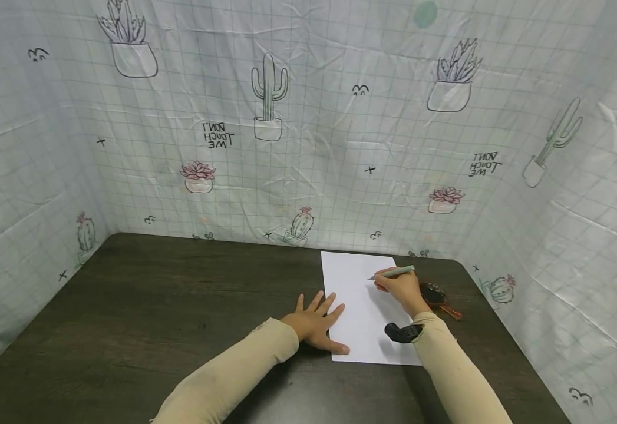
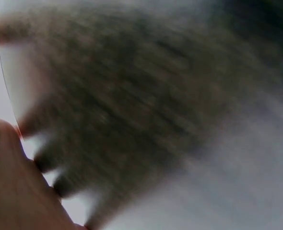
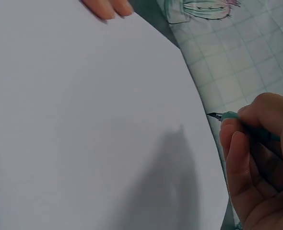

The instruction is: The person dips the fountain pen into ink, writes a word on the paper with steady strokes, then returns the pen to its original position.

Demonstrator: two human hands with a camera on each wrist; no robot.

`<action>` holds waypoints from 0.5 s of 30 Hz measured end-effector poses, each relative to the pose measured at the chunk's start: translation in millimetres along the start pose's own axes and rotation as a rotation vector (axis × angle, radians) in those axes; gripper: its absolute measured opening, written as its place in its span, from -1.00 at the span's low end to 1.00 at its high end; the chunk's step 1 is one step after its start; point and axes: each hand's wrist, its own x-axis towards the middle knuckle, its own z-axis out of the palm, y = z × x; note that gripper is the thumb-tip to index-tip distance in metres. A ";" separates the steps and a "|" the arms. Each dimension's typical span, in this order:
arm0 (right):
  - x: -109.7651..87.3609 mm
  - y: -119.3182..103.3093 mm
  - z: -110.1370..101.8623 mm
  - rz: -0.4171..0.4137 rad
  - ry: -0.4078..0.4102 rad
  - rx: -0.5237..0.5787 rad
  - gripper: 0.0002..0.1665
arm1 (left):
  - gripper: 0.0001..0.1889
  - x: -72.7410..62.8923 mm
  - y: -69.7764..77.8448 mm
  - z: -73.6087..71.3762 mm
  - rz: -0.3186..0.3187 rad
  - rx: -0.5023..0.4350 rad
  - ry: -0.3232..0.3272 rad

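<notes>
A white sheet of paper [image 1: 358, 306] lies on the dark table. My left hand [image 1: 316, 323] rests on its left edge with fingers spread, the thumb on the lower part of the sheet. In the left wrist view part of that hand [image 2: 21, 191] shows at the left edge. Over the upper right of the sheet, my right hand [image 1: 401, 290] pinches a pale green fountain pen [image 1: 399, 271] between thumb and fingers. The pen's dark pointed nib is bare in the right wrist view, close to the paper [image 3: 108, 96], and the pen's rear part is hidden by the hand [image 3: 261, 163].
Right of the paper lies a dark oval object with an orange-brown handle, like a hairbrush [image 1: 434, 294]. A black device [image 1: 402, 333] is strapped at my right wrist. White cloth [image 1: 319, 118] printed with cacti hangs behind and beside the dark wooden table [image 1: 181, 294].
</notes>
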 end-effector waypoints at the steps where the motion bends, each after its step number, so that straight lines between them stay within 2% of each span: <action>1: 0.6 -0.4 3.0 -0.003 -0.004 -0.016 -0.68 | 0.00 0.6 -0.1 0.3 -0.002 0.001 0.000; 5: 2.1 -2.2 13.8 -0.015 0.000 -0.075 -0.74 | 0.01 7.0 -2.7 3.4 -0.009 -0.001 -0.003; 9: 2.5 -2.4 20.3 -0.032 -0.004 -0.121 -0.79 | 0.02 8.0 -3.7 3.1 -0.013 -0.016 -0.010; 11: 2.6 -1.9 21.9 -0.042 -0.010 -0.133 -0.80 | 0.04 15.0 -7.8 9.3 -0.010 -0.013 -0.001; 12: 2.7 -1.5 22.6 -0.042 -0.012 -0.136 -0.81 | 0.03 11.5 -6.1 6.3 -0.013 -0.015 -0.005; 15: 2.3 -0.8 24.1 -0.052 -0.021 -0.151 -0.81 | 0.03 11.8 -6.0 6.7 -0.012 -0.013 -0.005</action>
